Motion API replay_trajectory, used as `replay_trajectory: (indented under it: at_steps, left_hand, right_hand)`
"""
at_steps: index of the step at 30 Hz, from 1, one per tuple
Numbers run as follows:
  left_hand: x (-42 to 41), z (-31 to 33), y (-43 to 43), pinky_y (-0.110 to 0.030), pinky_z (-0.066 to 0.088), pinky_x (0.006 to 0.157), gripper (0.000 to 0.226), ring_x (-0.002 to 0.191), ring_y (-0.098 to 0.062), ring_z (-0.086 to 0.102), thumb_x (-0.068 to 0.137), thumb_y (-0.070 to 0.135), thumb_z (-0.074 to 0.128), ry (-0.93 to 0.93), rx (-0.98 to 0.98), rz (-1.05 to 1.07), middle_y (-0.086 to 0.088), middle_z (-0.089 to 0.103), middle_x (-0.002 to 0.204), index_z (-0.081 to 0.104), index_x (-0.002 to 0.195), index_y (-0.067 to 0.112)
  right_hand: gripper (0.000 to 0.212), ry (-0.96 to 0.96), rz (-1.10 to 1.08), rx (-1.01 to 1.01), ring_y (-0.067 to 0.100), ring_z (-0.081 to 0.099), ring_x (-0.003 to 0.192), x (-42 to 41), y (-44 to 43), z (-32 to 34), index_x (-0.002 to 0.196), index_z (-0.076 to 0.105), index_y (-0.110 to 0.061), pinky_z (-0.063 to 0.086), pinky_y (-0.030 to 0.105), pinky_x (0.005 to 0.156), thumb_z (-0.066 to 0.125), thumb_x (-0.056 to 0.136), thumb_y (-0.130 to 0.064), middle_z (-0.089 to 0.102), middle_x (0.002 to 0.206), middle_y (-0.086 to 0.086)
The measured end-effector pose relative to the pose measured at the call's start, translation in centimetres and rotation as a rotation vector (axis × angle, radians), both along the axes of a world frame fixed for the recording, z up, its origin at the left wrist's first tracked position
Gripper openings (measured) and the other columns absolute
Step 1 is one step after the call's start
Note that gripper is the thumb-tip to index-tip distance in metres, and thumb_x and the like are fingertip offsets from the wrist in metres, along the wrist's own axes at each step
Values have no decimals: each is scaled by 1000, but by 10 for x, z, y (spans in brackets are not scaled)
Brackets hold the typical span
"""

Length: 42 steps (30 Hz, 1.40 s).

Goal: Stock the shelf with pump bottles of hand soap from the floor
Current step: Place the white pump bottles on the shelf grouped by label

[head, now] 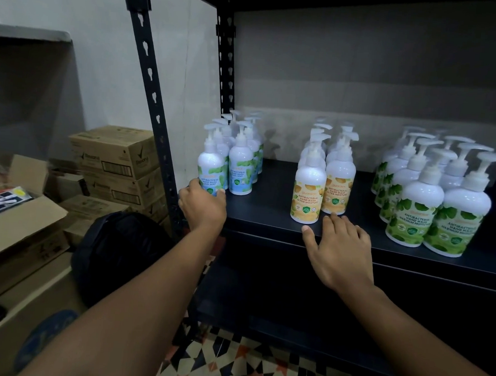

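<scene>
Three groups of bottles stand on the shelf (268, 218); the left hand (202, 205), at nine o'clock, grips a blue bottle (211, 168), while the right hand (336, 248) rests flat and empty. Probably nearly done; no bottles show on the floor.

The pump bottles (309, 191) are seen to be of glossy white plastic with printed labels. The shelf (268, 215) is finished in smooth matt black, its upright (151, 94) of perforated dark metal. The boxes (115, 150) are of matt brown cardboard.
</scene>
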State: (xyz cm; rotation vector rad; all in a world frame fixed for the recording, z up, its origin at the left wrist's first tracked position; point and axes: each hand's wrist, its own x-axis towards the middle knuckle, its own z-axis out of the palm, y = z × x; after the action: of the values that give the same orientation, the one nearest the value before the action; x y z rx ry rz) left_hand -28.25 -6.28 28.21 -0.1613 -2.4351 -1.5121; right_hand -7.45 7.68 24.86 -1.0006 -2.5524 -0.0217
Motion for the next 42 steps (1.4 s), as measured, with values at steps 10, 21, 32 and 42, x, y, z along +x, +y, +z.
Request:
replay_trajectory:
  at_steps: [10,21,32,42]
  left_hand:
    - [-12,-1,-6,-42,52,92,42,110,-32,63,82,24,80,-25,63,3,-13,67,117,61,116,7]
    - [-18,-6,-4,-42,50,93,44,114,-36,60,87,23,75,-7,22,8,-17,65,122,62,126,8]
    - [-14,-5,-7,-38,50,85,43,109,-35,63,85,27,78,-29,13,-4,-17,66,119,63,117,3]
    - [73,-21,-55,-38,42,107,75,131,-29,50,86,40,76,13,21,-164,-14,48,143,46,144,4]
  right_hand:
    - [71,-12,-3,-5,23,34,146,0,0,1,147,47,-11,23,42,119,23,101,-59,46,153,6]
    - [70,-6,1,-8,24,34,146,0,1,-1,146,47,-10,22,42,119,24,101,-59,46,153,6]
    - [71,0,20,-12,23,35,145,1,4,-2,144,48,-11,23,43,118,22,100,-60,47,152,6]
    - [68,108,194,-178,19,21,152,36,-8,3,149,46,-18,10,39,124,33,100,-63,36,160,2]
